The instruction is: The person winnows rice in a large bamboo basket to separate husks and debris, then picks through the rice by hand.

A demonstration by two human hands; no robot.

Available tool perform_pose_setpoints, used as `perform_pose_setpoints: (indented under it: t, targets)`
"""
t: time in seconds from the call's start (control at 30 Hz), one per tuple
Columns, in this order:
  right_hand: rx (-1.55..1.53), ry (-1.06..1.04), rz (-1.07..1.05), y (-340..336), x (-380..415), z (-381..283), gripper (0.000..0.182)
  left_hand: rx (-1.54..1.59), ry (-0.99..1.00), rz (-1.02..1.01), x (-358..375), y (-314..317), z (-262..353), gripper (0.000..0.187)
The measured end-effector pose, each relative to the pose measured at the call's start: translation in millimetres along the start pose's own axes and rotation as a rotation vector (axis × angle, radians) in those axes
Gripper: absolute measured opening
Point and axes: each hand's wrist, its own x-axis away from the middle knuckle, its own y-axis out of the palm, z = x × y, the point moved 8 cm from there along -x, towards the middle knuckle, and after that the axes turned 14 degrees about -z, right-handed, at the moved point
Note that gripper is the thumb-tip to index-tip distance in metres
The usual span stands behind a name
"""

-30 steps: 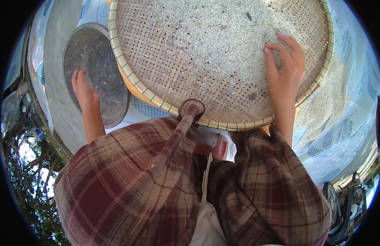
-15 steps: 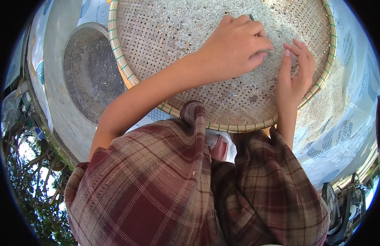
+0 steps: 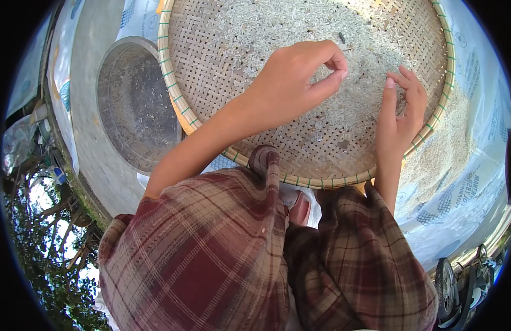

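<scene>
A round woven bamboo tray (image 3: 200,71) with a green-stitched rim holds scattered whitish grains (image 3: 299,22) that look like rice. Over its middle is my left hand (image 3: 302,80), thumb and index fingertips pressed together; anything between them is too small to make out. My right hand (image 3: 402,113) is at the tray's right side, fingers loosely curled and apart, thumb tip close to the index fingertip, with nothing visible held. A small dark piece (image 3: 341,38) lies on the grains just beyond my left fingers. A flat brownish bit (image 3: 343,144) rests near the tray's front.
Left of the tray is a round grey basin (image 3: 115,105) with a few grains inside. A printed plastic sheet (image 3: 470,182) bearing a pile of pale grain (image 3: 440,157) spreads at the right. Plaid-clothed legs (image 3: 211,254) are below the tray; a bicycle wheel (image 3: 446,287) is at lower right.
My left hand has moved left and toward me, its thumb and index finger now forming a ring, uncovering the dark piece. My right hand keeps nearly the same pose. The whole view has shifted slightly.
</scene>
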Motion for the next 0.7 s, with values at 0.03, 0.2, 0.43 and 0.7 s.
perform_pose_setpoints:
  t: [0.03,0.2,0.43,0.7]
  targets:
    - [0.006,0.005,-0.006,0,0,1,0.012,0.055,-0.037,0.011,8,-6,-2,0.006]
    - [0.01,0.024,-0.007,0,1,2,0.011,0.241,-0.165,0.102,40,-28,-36,0.01]
    - [0.196,-0.158,-0.28,26,-1,-28,0.04,0.21,-0.272,0.164,30,-44,-52,0.013]
    - [0.34,-0.208,-0.467,47,3,-32,0.054,-0.503,0.075,0.021,-19,-30,-26,0.012]
